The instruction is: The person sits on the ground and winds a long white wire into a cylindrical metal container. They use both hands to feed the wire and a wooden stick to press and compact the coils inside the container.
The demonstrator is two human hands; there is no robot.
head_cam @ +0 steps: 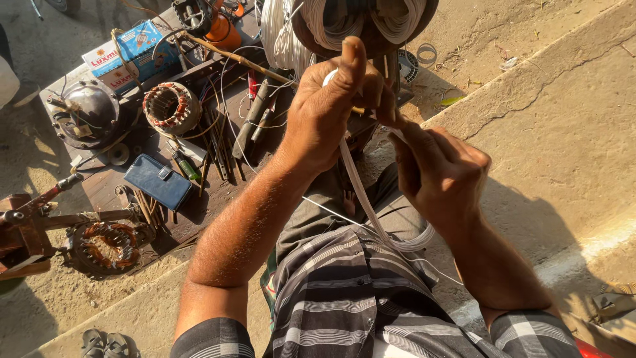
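Note:
My left hand [328, 109] is raised in front of me, thumb up, fingers pinched on a flat white strip [361, 192]. The strip hangs down from that hand in a loop toward my lap. My right hand [440, 169] sits just right of the left, fingers closed on the same white strip near its upper end. Above both hands hang bundles of white coiled wire [344, 23] on a round dark holder.
A low wooden board [106, 189] at left carries a copper-wound motor stator [171, 107], a round metal motor housing [89, 114], a blue wallet case [158, 181], a second winding [109, 244], hand tools and a small box [129, 50]. Concrete step at right; sandals [106, 343] below.

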